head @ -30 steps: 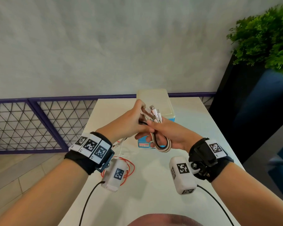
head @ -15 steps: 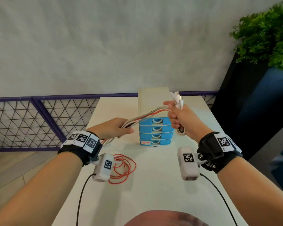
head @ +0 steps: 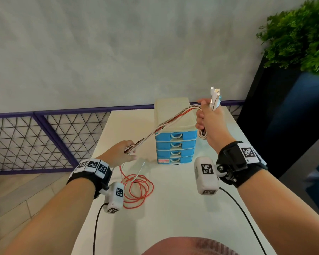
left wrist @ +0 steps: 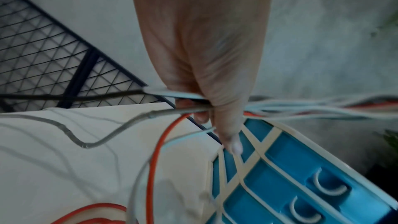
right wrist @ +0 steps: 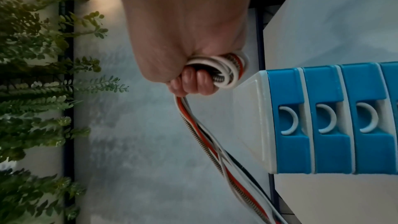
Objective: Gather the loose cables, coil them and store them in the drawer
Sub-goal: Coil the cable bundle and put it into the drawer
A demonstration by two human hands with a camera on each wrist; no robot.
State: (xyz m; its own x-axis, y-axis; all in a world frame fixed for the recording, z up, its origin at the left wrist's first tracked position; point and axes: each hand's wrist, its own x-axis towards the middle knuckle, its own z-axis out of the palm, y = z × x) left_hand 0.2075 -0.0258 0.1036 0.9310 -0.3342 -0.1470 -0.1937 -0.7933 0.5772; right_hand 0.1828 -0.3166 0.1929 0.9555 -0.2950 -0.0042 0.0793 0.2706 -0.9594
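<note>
White table (head: 173, 208): bears everything; wall and purple mesh railing (head: 44, 137) at its far side, green plant (head: 298, 34) far right.
Cable bundle (head: 166, 124): white, red, black and a braided strand, stretched taut in the air between the two hands, crossing above the top of the drawer unit.
Right hand (head: 209, 120): raised at the far right, fingers (right wrist: 196, 81) curled tight round a small coil of the bundle; plug ends (head: 215, 97) stick up out of the fist.
Left hand (head: 118, 153): lower, near left of the unit, thumb and fingers pinched round the bundle where it runs through.
Loose ends: slack drops from the left hand to the table; a red cable (head: 138, 188) lies in loops near the left wrist, a thin white strand (head: 140, 168) beside it.
Drawer unit (head: 175, 146): cream shell, four blue drawers, all closed, standing far-centre on the table.
</note>
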